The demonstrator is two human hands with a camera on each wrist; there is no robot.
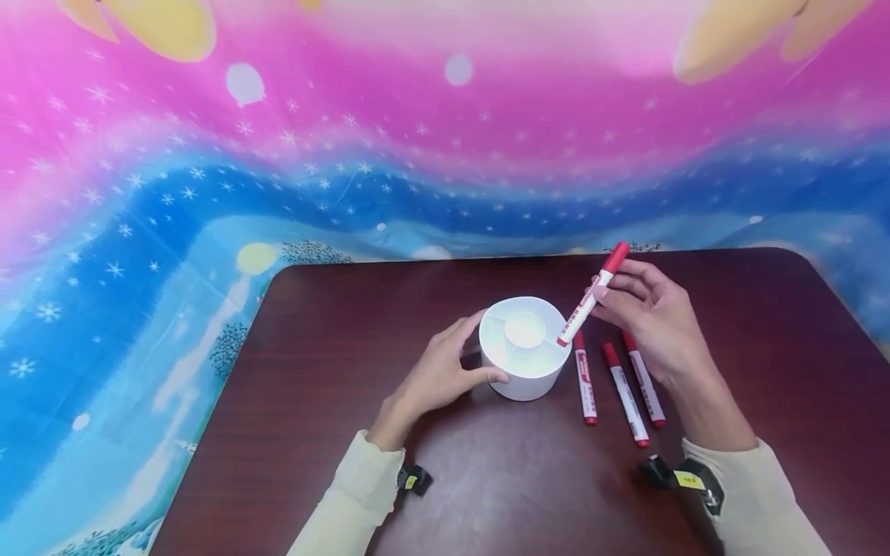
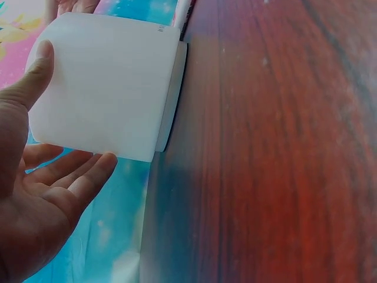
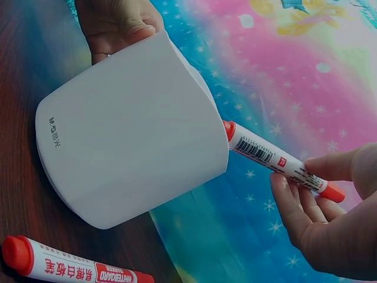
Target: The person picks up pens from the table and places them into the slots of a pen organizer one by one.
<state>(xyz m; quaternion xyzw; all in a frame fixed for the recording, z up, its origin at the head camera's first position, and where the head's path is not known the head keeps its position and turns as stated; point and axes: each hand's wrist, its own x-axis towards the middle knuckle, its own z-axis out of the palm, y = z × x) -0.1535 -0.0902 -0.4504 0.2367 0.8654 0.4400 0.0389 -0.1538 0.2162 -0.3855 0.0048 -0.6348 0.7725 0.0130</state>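
A white round pen holder with an inner ring and dividers stands on the table. My left hand grips its left side, thumb at the front and fingers round the back; the left wrist view shows this hand on the smooth white wall. Between thumb and fingers my right hand pinches a red-and-white whiteboard marker. It is tilted, its lower red end at the holder's right rim. In the right wrist view that marker has its far end partly hidden behind the rim.
Three more red-and-white markers lie right of the holder: one close beside it, a middle marker and a right marker. The dark wooden table ends at a patterned pink and blue cloth behind.
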